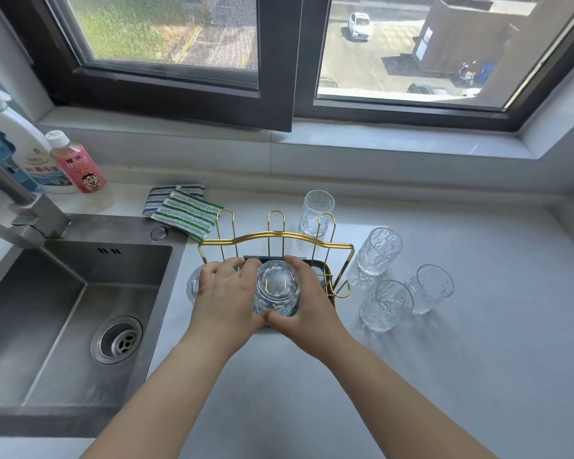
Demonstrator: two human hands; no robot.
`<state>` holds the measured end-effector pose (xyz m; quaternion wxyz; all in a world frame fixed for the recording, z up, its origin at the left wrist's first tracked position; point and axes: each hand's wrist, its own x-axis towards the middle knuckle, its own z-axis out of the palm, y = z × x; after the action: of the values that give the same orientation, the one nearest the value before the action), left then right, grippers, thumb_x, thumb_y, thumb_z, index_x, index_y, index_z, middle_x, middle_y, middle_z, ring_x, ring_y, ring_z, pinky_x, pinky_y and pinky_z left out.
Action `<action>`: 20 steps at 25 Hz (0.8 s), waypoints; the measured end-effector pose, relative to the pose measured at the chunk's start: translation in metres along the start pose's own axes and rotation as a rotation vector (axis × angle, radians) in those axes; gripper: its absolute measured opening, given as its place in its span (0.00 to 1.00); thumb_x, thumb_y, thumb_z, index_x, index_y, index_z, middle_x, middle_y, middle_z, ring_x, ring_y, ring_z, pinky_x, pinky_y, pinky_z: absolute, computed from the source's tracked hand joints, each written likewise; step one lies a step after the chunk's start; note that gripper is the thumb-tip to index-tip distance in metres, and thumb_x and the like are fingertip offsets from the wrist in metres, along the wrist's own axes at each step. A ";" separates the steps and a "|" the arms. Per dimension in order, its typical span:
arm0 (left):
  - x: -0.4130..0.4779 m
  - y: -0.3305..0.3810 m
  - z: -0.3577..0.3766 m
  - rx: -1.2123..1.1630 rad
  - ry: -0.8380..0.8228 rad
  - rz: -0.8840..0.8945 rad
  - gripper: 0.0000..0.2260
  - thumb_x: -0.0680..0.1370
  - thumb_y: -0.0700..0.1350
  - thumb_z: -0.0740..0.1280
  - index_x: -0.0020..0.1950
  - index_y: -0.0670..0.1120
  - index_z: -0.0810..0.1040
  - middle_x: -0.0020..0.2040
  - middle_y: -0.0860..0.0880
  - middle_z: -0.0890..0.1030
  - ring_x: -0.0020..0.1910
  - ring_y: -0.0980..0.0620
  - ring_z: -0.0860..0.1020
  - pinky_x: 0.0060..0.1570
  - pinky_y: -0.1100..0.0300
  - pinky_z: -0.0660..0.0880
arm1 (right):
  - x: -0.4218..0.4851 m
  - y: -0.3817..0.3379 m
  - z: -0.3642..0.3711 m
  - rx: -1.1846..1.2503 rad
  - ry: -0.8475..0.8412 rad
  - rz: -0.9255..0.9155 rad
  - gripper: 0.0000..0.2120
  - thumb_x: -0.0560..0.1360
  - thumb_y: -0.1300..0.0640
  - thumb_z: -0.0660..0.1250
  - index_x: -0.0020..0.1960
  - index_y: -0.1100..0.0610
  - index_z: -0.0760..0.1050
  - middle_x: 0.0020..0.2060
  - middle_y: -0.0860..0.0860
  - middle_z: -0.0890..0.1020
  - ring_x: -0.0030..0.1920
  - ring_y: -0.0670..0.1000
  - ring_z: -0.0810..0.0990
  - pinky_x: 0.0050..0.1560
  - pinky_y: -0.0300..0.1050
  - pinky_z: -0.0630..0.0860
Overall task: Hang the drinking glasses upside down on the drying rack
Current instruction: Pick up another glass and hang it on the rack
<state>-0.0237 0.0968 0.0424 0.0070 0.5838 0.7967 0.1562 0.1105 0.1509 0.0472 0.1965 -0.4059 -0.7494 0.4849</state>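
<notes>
Both hands close around one textured drinking glass [276,288] that is turned base-up over the near middle of the gold wire drying rack [275,238]. The left hand [224,294] cups the glass's left side, fingers curled over its far edge, while the right hand [307,298] wraps the right side with the thumb pressed against the near wall close to the rim. A gold loop of the rack shows through the clear base, so the glass sits over a prong; whether it rests fully on it cannot be told.

Just left of the left hand, a second upturned glass [193,286] is partly hidden at the rack's near left corner. The rack stands on a dark tray [322,271] on the pale countertop [444,376], with three tall bare prongs along its far side.

Four more glasses stand upright to the right of the rack: one at the far side [317,212] behind the far right prong, one [378,251] just beside the rack's right end, and two nearer ones [386,304] [429,288] close together.

To the left lies the steel sink [63,309] with its faucet [17,200]. Two striped cloths [183,210] lie far left of the rack, and a spray bottle [24,150] and a pink bottle [77,164] stand beyond the sink.
</notes>
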 end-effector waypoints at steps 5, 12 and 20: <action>0.000 0.005 -0.004 0.082 -0.044 0.011 0.32 0.63 0.62 0.72 0.62 0.50 0.67 0.59 0.50 0.77 0.68 0.50 0.63 0.58 0.56 0.49 | -0.005 0.000 -0.001 -0.031 -0.018 -0.027 0.42 0.67 0.59 0.72 0.73 0.53 0.51 0.68 0.43 0.61 0.64 0.36 0.59 0.57 0.17 0.52; -0.038 0.038 -0.018 -0.144 0.191 0.091 0.36 0.59 0.49 0.78 0.64 0.47 0.69 0.60 0.45 0.76 0.61 0.47 0.65 0.63 0.50 0.62 | -0.043 0.002 -0.020 -0.019 0.124 -0.208 0.32 0.68 0.61 0.68 0.66 0.45 0.58 0.61 0.35 0.67 0.62 0.34 0.66 0.61 0.24 0.60; -0.058 0.112 0.043 -0.589 -0.308 0.134 0.26 0.72 0.54 0.68 0.67 0.52 0.64 0.62 0.56 0.72 0.62 0.60 0.68 0.63 0.67 0.63 | -0.081 0.078 -0.080 0.051 0.512 0.004 0.27 0.67 0.66 0.72 0.56 0.42 0.67 0.54 0.41 0.73 0.54 0.42 0.73 0.54 0.34 0.69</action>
<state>0.1071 0.0831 0.0204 0.2851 0.6244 0.6670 0.2896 0.2460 0.1476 0.0229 0.3890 -0.5117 -0.6619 0.3857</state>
